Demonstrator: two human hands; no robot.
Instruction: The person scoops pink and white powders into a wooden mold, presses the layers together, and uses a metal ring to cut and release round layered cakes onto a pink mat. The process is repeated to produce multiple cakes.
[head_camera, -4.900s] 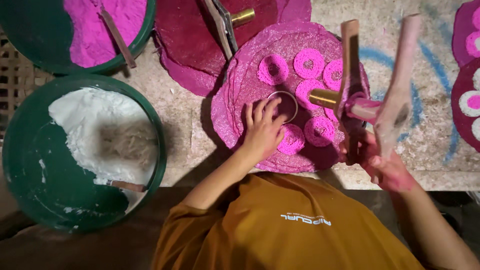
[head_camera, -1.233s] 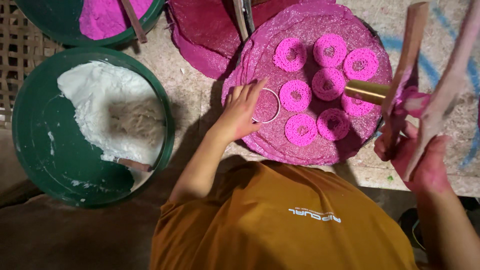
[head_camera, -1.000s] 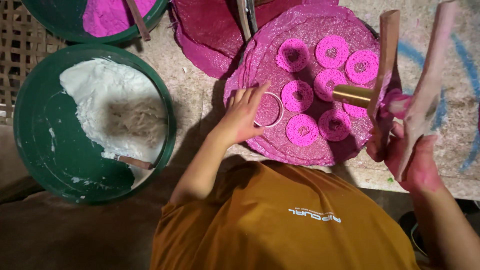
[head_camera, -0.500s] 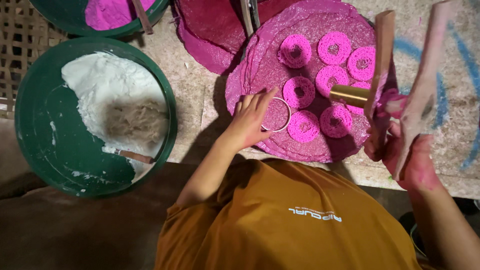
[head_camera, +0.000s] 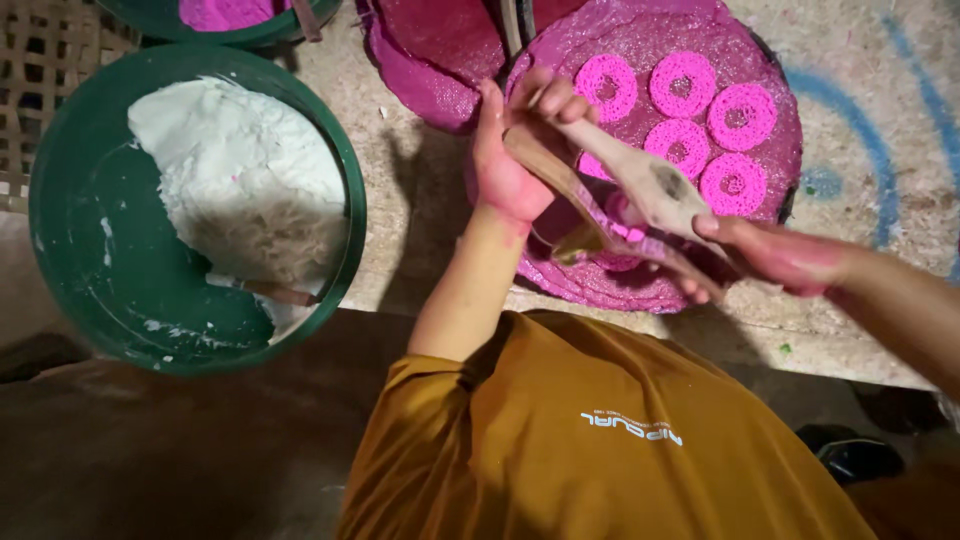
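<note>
Gripping a two-armed wooden press (head_camera: 620, 190), both hands' fingers clench its handles above lacy pink rings (head_camera: 682, 85) on a woven mat (head_camera: 640, 290).

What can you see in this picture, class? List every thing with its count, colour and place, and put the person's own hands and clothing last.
Ring-shaped pieces: at least five clear, bright pink, on the round tray, upper right.
Round tray: one, pink-stained, on the work surface.
Second tray: one, darker magenta, top centre, partly under the first.
Wooden press: one, brown with pink stains, two long handles, held over the tray.
Large basin: one, green, left, holding white dough and a small tool.
Second basin: one, green, top edge, pink dough inside.
Woven mat: one, tan, far left.
Left hand: pink-stained, gripping one handle.
Right hand: pink-stained, gripping the other handle.
Shirt: mustard, bottom centre.
</note>
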